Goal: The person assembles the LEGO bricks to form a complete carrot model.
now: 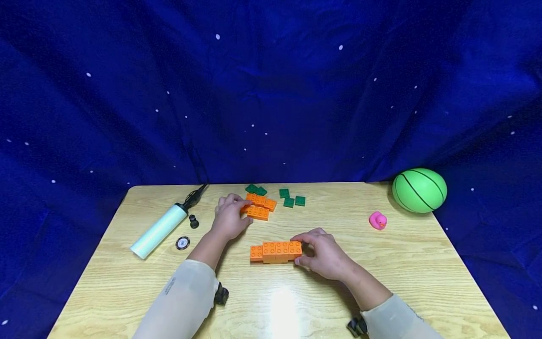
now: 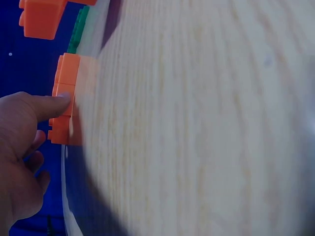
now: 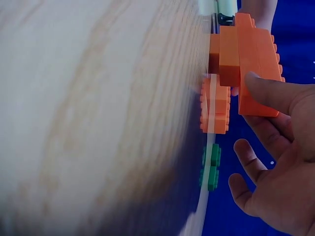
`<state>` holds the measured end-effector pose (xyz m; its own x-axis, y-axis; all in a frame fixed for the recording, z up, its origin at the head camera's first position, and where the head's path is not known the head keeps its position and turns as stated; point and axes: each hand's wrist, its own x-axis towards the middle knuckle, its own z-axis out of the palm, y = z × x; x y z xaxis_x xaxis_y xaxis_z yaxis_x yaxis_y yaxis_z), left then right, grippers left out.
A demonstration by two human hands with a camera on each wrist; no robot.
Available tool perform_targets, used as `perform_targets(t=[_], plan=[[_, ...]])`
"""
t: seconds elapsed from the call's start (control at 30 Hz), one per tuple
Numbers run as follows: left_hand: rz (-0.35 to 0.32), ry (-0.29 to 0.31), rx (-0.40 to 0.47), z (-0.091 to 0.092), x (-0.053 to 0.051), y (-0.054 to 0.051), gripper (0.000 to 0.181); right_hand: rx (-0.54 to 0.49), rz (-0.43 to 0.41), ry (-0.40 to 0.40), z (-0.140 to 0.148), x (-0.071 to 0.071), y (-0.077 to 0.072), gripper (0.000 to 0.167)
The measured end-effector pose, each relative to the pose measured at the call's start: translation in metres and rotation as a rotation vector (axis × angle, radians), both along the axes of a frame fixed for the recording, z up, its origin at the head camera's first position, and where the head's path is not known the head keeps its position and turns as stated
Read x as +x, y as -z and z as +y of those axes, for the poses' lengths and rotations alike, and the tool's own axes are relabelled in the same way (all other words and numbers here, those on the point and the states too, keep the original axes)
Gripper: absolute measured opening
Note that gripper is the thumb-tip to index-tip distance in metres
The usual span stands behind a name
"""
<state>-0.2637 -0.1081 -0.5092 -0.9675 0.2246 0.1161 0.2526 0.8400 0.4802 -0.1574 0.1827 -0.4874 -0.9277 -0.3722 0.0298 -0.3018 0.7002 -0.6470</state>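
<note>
Orange stack point(image 1: 276, 253) is pinched by right hand point(image 1: 326, 255); left hand point(image 1: 230, 220), extended farther, touches bricks point(image 1: 258, 213), grip unclear

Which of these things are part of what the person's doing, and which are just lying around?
Likely part of it: orange stack, in the right hand; other orange bricks, by the left hand; perhaps green bricks.

Seemingly just lying around: pump, black piece, chip, duck, ball.

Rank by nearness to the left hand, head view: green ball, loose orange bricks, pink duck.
1. Loose orange bricks: right at the left hand.
2. Pink duck: off to the right.
3. Green ball: farther right and back.
</note>
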Motion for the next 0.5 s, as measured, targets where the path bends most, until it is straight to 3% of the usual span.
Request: perform_targets(t=[0.5], plan=[[-0.005, 0.012, -0.060, 0.0062, -0.0025, -0.0025, 0.038, 0.010, 0.038, -0.025, 0.0006, 0.0003, 0.0001, 0.047]])
